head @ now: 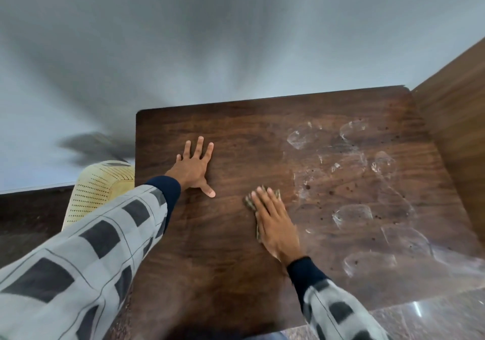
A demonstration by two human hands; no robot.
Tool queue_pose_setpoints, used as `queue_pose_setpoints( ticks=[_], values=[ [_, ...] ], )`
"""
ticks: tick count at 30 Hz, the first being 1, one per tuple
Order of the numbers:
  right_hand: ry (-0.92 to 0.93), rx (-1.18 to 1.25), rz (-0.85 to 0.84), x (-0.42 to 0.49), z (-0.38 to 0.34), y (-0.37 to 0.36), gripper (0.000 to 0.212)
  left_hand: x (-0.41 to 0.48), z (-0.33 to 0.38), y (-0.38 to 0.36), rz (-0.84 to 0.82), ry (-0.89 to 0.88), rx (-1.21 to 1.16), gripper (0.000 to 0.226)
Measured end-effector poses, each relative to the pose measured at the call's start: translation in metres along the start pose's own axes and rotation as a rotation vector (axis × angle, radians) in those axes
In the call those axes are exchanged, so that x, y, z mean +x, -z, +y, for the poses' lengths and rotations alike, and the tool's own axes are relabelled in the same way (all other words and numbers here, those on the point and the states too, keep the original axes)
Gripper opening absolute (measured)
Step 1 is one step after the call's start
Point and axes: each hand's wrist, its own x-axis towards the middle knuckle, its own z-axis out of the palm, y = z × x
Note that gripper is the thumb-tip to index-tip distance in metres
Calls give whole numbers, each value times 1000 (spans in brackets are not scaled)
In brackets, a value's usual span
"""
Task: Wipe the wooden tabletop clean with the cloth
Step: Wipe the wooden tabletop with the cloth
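A dark wooden tabletop [223, 247] fills the middle of the head view. My right hand [275, 224] lies flat with straight fingers on a small brownish cloth [249, 200], pressing it onto the wood near the table's centre; most of the cloth is hidden under the palm. My left hand [195, 169] rests flat on the bare wood to the left, fingers spread, touching nothing else. Whitish smears and dark specks [362, 182] cover the right half of the top.
A yellow perforated plastic chair [97, 190] stands just off the table's left edge. A brown wooden panel [456, 129] rises along the right side. A pale wall lies behind the far edge, and a polished stone floor [433, 316] shows at lower right.
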Motion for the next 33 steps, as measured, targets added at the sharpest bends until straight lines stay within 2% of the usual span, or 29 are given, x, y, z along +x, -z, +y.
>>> queue_pose_setpoints(
  ticks=[3, 7, 8, 11, 13, 14, 18, 19, 22, 24, 25, 29, 30, 33],
  values=[
    [50, -19, -35, -13, 24, 7, 53, 0, 0, -2, 4, -1, 15, 153],
    [-246, 22, 105, 24, 27, 5, 52, -1, 0, -2, 17, -10, 11, 153],
    [-269, 23, 121, 21, 16, -1, 53, -1, 0, -2, 17, -9, 7, 153],
    [-61, 7, 47, -28, -9, -12, 54, -2, 0, -2, 13, 0, -2, 153],
    [88, -34, -3, -50, 7, -7, 54, -2, 1, -3, 7, 1, 5, 153],
    [89, -50, -13, -48, 17, -5, 54, -1, 1, -4, 4, 0, 6, 153],
    [-236, 19, 112, -19, 15, -2, 52, -2, 0, -2, 16, 0, -6, 154],
    [-255, 24, 128, -23, 4, -7, 52, -3, 0, -2, 22, -1, -8, 154],
    [-9, -2, 21, -75, -14, -16, 54, -2, -1, -2, 24, 0, -6, 154],
    [106, -46, -32, -99, 6, -10, 57, 0, -1, -5, 24, 4, 5, 155],
    [76, -52, -24, -98, 17, -7, 58, 0, -1, -5, 26, 7, 8, 155],
    [-329, 25, 103, -62, 11, -7, 54, -1, 2, -5, 36, 8, 7, 154],
    [-344, 41, 112, -61, -1, -11, 53, -2, 3, -4, 39, 17, 13, 154],
    [-206, 49, 77, -89, -27, -20, 52, -11, 13, -1, 77, 35, 62, 150]
  ],
)
